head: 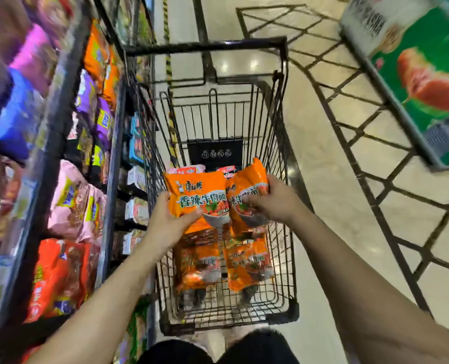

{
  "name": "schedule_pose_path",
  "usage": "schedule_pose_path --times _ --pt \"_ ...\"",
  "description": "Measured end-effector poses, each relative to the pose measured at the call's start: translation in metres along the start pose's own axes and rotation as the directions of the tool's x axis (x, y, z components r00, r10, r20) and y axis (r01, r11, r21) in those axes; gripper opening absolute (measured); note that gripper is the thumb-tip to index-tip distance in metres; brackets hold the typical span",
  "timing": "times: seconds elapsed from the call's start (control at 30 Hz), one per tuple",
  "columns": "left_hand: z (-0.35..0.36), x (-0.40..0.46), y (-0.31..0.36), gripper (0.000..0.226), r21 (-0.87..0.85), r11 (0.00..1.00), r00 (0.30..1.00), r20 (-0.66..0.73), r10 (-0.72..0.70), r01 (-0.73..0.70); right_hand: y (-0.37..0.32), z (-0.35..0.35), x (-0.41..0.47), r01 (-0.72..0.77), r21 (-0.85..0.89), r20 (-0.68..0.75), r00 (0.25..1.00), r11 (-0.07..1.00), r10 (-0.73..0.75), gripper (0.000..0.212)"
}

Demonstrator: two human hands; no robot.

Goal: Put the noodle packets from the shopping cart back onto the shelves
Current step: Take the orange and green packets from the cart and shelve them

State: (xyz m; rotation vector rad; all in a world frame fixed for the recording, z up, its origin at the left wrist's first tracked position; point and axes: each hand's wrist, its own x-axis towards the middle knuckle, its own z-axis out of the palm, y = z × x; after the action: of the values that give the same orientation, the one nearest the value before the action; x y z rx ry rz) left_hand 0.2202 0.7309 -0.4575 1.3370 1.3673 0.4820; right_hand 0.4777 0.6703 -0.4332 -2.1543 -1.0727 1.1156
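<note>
A black wire shopping cart (286, 143) stands in front of me in the aisle. My left hand (167, 220) grips the lower left edge of an orange noodle packet (197, 191) held above the cart. My right hand (273, 199) grips a second orange noodle packet (247, 185) beside the first. Two more orange packets lie on the cart floor, one on the left (197, 261) and one on the right (248, 261). Further packets (189, 169) show at the cart's far end. The shelves (60, 101) run along my left.
The shelves carry rows of orange (98, 51), purple (97, 109), pink (73, 203) and red (58, 279) noodle multipacks. A green display stand (425, 74) is at the upper right. Tiled floor (349, 206) lies to the cart's right.
</note>
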Motion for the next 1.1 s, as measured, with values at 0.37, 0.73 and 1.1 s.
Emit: schedule_pose_path --times 0.37,0.73,1.1 --pt "-0.095 -0.022 0.179 0.079 -0.078 0.928 0.931 -0.053 0.361 -0.365 -0.177 -0.121 -0.078 0.312 0.025 -0.201 0.932 0.95 -0.301 0.049" --pt "-0.172 -0.078 0.294 0.08 -0.166 0.782 0.799 -0.114 0.59 -0.601 -0.268 -0.178 -0.162 0.503 0.051 -0.379 0.809 0.863 -0.449 0.065" --pt "-0.169 -0.149 0.314 0.073 -0.108 0.753 0.756 -0.208 0.621 -0.649 -0.276 -0.203 -0.217 0.602 -0.075 -0.336 0.735 0.795 -0.588 0.061"
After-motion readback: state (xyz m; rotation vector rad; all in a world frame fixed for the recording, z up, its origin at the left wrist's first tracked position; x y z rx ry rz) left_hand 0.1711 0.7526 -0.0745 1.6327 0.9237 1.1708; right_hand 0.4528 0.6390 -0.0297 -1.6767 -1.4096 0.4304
